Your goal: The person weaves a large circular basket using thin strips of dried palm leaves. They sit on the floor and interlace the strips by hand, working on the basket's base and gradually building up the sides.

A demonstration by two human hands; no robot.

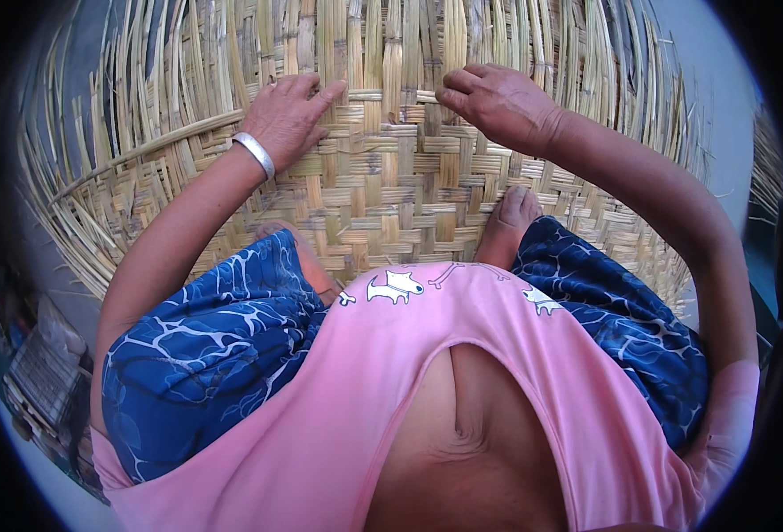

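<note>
1. Your left hand (289, 113) lies palm-down over the far-left part of the woven mat (391, 204); its thumb and forefinger stand apart, the forefinger pointing right.
2. Your right hand (502, 102) is well apart from the left, over the weave to the right; wrist bent, fingers curled down and pointing left. You show thumb and fingertips close together at a pale crosswise strip, but I cannot tell whether they clamp it.
3. Both your elbows bow outward, forearms reaching far and inward. A silver bangle (254, 154) circles your left wrist.
4. The mat spreads before you, tight weave near, loose lengthwise strips fanning out far. A long strip (187, 131) slants from the left edge up to your left hand.
5. Your left foot (314, 264) and right foot (508, 222) show on the mat's near part, partly covered by blue patterned trousers (223, 293).
6. Hidden: your palms, and any strip beneath them. Your pink shirt (391, 328) covers the mat's near edge; the far edge is cut off. Clutter (46, 372) at near left is too dark to identify.
</note>
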